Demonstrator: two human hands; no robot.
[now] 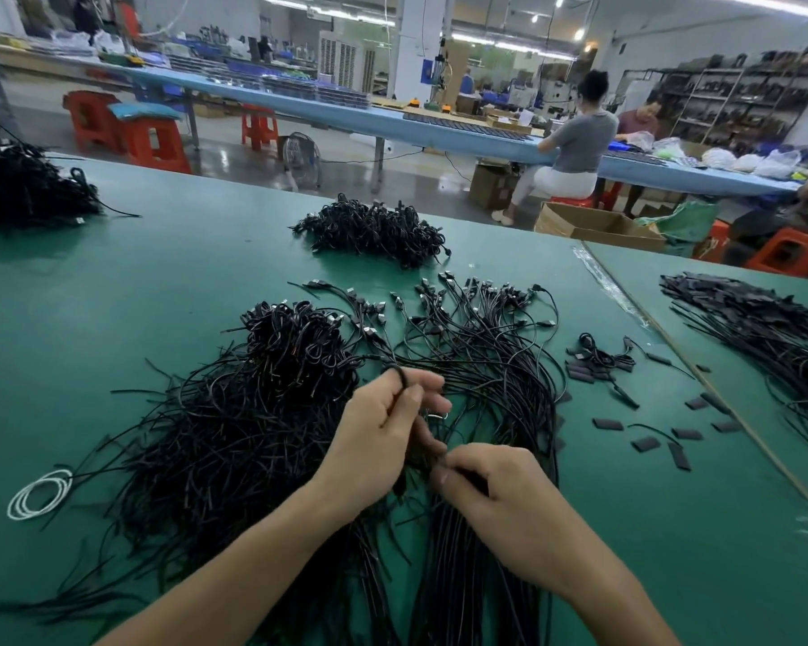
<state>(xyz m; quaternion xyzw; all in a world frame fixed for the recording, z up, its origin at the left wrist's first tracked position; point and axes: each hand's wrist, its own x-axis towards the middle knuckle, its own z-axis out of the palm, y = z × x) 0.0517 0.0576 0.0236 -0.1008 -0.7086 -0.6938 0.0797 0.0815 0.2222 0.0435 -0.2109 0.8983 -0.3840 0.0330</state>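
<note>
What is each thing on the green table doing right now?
left hand: curled round looped cable
right hand: pinches black strand
loose cables: fanned out, uncoiled
coiled bundles: heaped together
white cable: coiled, lying flat
black sleeves: scattered singly

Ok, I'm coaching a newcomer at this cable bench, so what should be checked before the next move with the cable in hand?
1. Left hand grip: ok, the held cable loops over a fingertip.
2. Right hand grip: ok, fingers curl on a black strand.
3. Both hands on one cable: cannot tell, strands bunch between them.
4. Held cable free of the loose cables: cannot tell, they overlap under the hands.
5. Short black sleeves within reach: ok, probably; they lie scattered on the green table, right of the cables.
</note>
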